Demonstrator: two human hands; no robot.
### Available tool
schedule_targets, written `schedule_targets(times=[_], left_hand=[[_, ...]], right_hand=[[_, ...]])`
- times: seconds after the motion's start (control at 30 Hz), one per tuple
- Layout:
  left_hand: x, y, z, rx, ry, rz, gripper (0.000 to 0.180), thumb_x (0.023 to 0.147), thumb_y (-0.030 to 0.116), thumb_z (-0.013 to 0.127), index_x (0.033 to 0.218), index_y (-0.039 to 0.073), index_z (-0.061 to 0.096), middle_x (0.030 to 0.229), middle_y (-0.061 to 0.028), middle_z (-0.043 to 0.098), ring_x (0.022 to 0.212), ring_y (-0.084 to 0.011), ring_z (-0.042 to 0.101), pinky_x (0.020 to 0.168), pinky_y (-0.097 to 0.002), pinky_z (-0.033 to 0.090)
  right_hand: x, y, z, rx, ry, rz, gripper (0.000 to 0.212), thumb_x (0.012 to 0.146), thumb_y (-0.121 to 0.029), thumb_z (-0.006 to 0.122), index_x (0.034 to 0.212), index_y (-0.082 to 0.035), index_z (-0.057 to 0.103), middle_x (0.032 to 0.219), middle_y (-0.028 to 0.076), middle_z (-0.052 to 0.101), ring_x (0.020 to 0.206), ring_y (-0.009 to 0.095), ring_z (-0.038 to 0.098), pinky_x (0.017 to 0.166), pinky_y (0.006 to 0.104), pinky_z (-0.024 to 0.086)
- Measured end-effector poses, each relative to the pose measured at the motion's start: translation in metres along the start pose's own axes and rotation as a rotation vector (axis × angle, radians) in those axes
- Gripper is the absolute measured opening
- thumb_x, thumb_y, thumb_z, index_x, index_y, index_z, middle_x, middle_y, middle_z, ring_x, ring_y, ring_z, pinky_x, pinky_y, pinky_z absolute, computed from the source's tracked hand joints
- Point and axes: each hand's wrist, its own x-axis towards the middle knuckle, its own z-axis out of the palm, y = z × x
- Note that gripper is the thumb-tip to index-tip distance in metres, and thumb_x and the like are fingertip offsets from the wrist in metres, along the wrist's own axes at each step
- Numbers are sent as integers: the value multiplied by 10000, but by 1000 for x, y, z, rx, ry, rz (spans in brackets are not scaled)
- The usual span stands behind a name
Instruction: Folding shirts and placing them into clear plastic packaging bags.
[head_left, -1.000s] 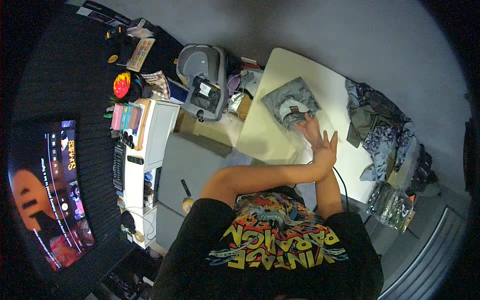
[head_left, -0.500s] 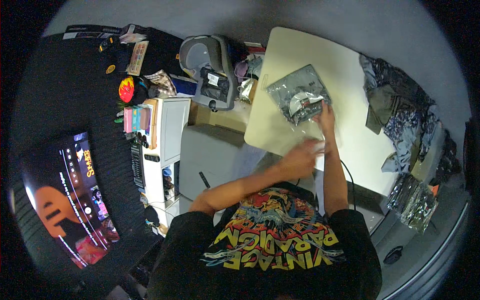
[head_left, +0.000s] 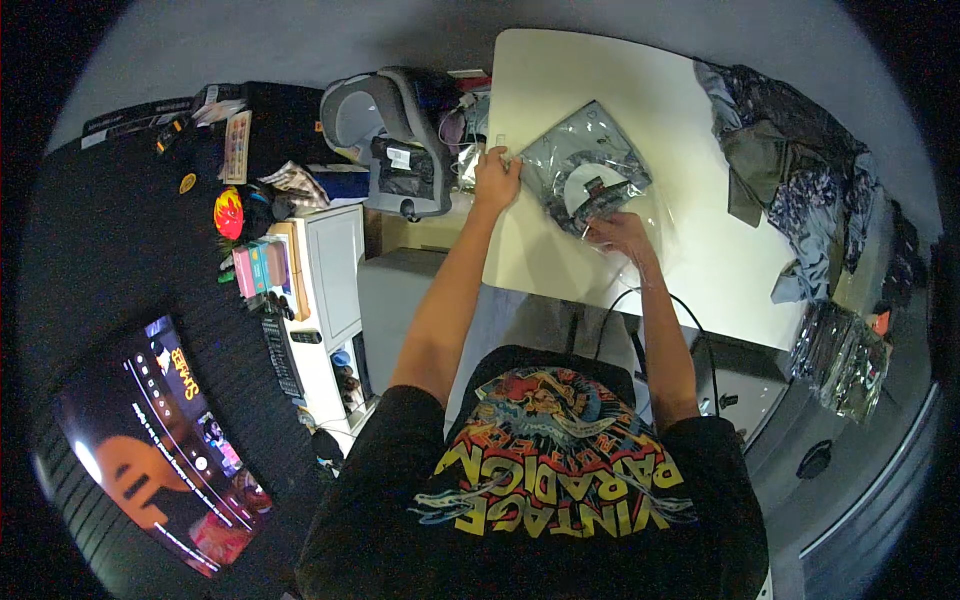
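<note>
Room of a home, apparently also used for handling clothes. Domestic use is indicated by the child's car seat beside the table, the lit screen with video controls, and the white cabinet, near which lie a remote and a keyboard. Garment work is indicated by the folded grey garment in a clear bag on the table, the heaped clothes along its right edge, and the shiny packets near its lower right corner.

The left arm extends forward nearly straight, the left hand slightly curled. The right forearm leans inward, the right hand turned leftward.
</note>
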Motion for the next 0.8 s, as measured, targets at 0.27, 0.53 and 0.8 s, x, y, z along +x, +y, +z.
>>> schedule_targets(times=[0.27,0.53,0.8], left_hand=[[-1,12,-3,-151,-168,-94,362,880,323,684,955,-30,654,841,-179,675,804,-336,659,839,-419,497],[-1,1,-1,-718,-298,-481,276,867,168,751,1044,12,608,803,-52,651,703,-137,632,579,-295,544],[-4,3,3,-778,-258,-585,244,892,113,715,1097,61,594,838,-37,654,695,-129,617,556,-310,552]], right_hand=[[6,45,21,452,253,-102,401,924,-303,667,1131,38,616,1047,123,674,878,224,690,745,372,589],[1,41,27,294,15,-5,313,914,-280,695,1071,-31,589,927,32,667,921,173,693,588,285,479],[-8,31,17,145,-87,61,322,933,-333,667,934,-16,610,877,54,673,779,148,701,483,252,383]])
